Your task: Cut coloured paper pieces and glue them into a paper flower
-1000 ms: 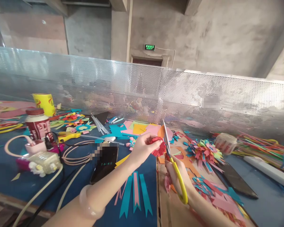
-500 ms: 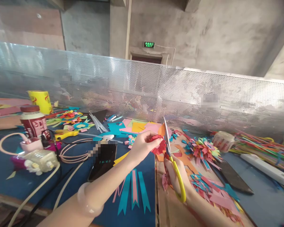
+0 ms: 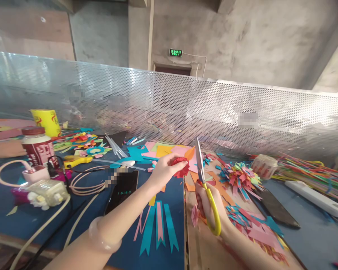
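Here, closest to you, your left forearm with its pale bangle (image 3: pixel 104 237) reaches forward over the blue table (image 3: pixel 22 217), and your right forearm comes up from the lower right. Your right hand (image 3: pixel 211 204) is closed through the yellow handles of the scissors (image 3: pixel 205 187); the blades point up and away and look nearly shut, clear of the paper. Your left hand (image 3: pixel 162 170) pinches a small red paper flower (image 3: pixel 181 167) between thumb and fingertips, holding it above the table just left of the blades, near them but not touching.

By the look of it, the flower is already fringed and bunched, so the cutting seems well along; whether more trimming remains, I cannot tell.

Below your hands lie teal and pink strips (image 3: pixel 157 228) and a phone (image 3: pixel 121 191). Further right are paper scraps (image 3: pixel 256 232) and a finished multicoloured flower (image 3: pixel 238 178). Further left stand a bottle (image 3: pixel 38 148) and a yellow tape roll (image 3: pixel 46 122). A perforated metal screen (image 3: pixel 169 101) closes the back.
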Action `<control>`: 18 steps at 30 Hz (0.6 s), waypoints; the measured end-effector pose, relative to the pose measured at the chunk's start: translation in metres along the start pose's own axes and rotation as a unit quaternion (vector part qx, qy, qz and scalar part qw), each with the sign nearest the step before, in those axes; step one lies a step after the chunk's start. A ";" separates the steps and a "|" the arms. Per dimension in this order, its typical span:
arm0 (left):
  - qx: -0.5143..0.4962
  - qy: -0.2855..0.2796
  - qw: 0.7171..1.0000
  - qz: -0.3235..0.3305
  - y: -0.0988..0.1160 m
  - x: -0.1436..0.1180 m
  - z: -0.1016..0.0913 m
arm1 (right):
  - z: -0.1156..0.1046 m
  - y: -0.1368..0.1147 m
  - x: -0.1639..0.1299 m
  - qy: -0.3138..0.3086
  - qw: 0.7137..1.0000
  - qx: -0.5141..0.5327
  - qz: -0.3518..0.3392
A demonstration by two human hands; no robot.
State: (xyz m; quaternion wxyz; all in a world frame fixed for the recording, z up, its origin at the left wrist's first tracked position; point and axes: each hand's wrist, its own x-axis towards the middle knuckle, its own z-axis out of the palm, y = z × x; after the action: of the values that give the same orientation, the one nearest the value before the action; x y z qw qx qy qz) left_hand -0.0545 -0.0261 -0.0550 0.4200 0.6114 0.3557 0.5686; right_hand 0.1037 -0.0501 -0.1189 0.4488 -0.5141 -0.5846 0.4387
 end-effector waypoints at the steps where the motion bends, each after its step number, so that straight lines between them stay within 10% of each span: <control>1: 0.008 0.000 1.000 -0.003 0.000 0.002 -0.004 | -0.002 -0.003 0.001 0.009 1.000 -0.016 -0.016; 10: 0.165 -0.089 0.975 -0.116 0.003 0.013 -0.046 | -0.047 -0.026 0.008 -0.032 0.952 -0.258 -0.164; 18: 0.178 -0.148 0.966 -0.111 0.007 0.015 -0.062 | -0.084 -0.036 0.016 -0.136 0.941 -0.309 -0.023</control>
State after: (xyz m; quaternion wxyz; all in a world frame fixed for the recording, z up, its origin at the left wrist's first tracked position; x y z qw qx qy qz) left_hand -0.1144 -0.0081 -0.0428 0.4125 0.7107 0.4506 0.3489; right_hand 0.1768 -0.0329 -0.0649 0.1941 -0.5493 -0.7585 0.2921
